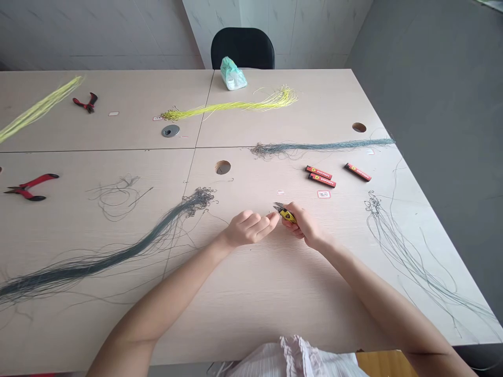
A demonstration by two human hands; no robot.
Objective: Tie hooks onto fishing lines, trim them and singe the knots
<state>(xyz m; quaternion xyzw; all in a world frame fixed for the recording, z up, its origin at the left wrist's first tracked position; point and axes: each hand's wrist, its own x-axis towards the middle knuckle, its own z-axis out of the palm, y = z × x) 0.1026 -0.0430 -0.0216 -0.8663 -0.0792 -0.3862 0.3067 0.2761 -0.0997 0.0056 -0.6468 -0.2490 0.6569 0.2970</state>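
My right hand (301, 224) is closed around small yellow-and-black snips (286, 213), their pointed metal blades toward the left. Close beside the blades, my left hand (250, 228) is closed with thumb and forefinger together; whatever it pinches is too fine to make out. To the left lies a thick dark bundle of thin lines (135, 248), with a cluster of small hooks (199, 200) at its near-centre end. On the right rests a looser bundle of similar lines (412, 262), also with hooks at one end.
Red-handled pliers (31, 187) and a loose coil of line (118, 199) lie left. Several small red boxes (358, 172) sit beyond my right hand. A blue-grey bundle (326, 146), a yellow bundle (236, 106) and a plastic bag (232, 74) lie farther back. The table has round holes (222, 167).
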